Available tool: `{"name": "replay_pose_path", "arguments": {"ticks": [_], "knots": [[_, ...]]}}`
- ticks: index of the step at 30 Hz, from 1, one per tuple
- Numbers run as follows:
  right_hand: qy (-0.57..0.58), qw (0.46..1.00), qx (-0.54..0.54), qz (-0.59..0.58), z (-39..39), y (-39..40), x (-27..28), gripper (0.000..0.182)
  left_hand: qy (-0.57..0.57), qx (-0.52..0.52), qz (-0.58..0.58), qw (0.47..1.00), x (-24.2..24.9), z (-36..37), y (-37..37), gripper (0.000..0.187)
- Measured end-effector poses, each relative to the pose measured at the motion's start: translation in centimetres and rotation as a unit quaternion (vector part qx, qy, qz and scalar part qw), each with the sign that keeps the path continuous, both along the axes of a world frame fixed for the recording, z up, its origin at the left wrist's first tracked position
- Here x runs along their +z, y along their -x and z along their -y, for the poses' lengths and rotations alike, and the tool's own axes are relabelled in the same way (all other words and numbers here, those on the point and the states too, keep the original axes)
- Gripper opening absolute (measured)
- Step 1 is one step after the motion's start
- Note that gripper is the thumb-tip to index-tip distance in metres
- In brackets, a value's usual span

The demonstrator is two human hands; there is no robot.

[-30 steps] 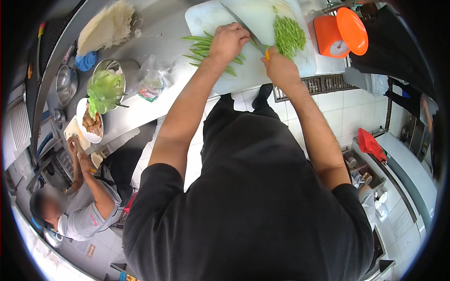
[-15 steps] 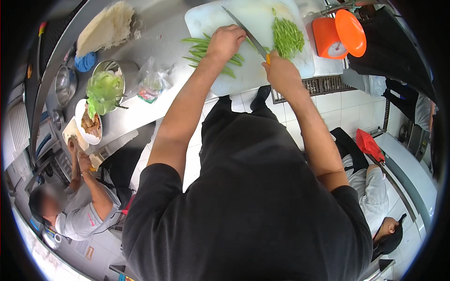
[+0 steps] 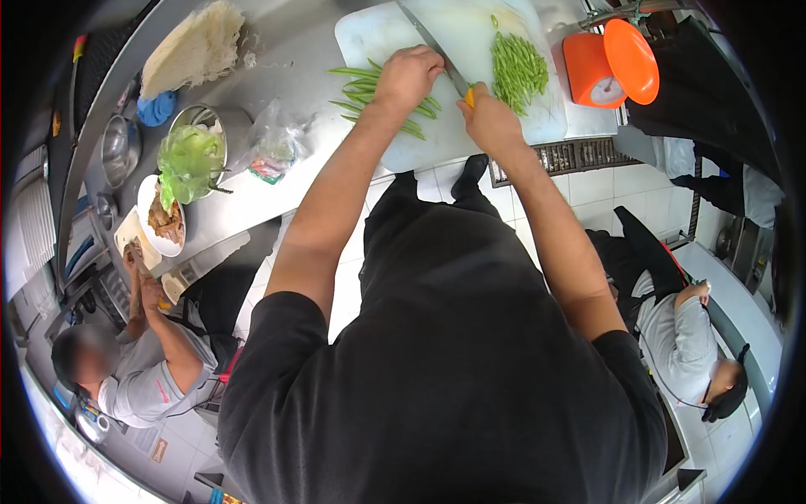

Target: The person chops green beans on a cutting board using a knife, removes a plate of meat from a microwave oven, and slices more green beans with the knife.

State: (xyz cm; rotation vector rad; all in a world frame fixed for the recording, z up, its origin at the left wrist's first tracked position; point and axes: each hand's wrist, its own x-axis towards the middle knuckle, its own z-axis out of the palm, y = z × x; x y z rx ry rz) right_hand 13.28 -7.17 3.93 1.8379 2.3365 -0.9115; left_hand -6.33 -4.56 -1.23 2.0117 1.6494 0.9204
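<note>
My left hand (image 3: 409, 76) is closed over a bunch of green beans (image 3: 361, 85), pressing them on the white cutting board (image 3: 357, 35). Bean ends stick out to its left and below it. In my right hand (image 3: 492, 124) is a knife (image 3: 434, 44) by its yellow handle, the blade slanting up and left right beside my left fingertips. Whether the edge touches a bean is hidden. To the right of the blade lies a heap of sliced green beans (image 3: 519, 72) on the board.
Right of the board stands an orange scale (image 3: 585, 71). Leftward on the steel counter are a plastic bag (image 3: 281, 139), a pot (image 3: 232, 134) with lettuce (image 3: 189, 164), a bowl of meat (image 3: 164, 220) and pale dry noodles (image 3: 193, 50). One co-worker (image 3: 159, 370) cuts at left; another (image 3: 680, 336) stands at right.
My right hand and the knife have shifted left, closer to my left hand, which stays in place on the beans. At right, the co-worker has moved and the red item is mostly hidden.
</note>
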Motion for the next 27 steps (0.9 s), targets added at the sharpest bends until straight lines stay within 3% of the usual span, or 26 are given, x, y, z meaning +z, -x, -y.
{"name": "replay_pose_path", "arguments": {"ticks": [8,12,18,27], "knots": [[-0.005,1.0,0.012,-0.011,-1.3,-0.4,-0.5,0.038,-0.026,-0.011,0.008,1.0,-0.3,1.3,-0.3,0.014],[0.006,1.0,0.006,0.008,-0.8,0.0,1.9,0.035,-0.04,0.042,-0.045,0.997,0.0,0.5,1.0,0.015],[0.011,0.999,0.026,0.029,1.0,-0.6,4.6,0.032,-0.022,0.002,-0.066,0.998,0.0,0.0,0.9,0.014],[-0.015,0.999,0.005,0.037,1.1,0.5,0.8,0.035,-0.026,0.005,-0.048,0.999,-0.4,0.1,0.8,0.011]]}}
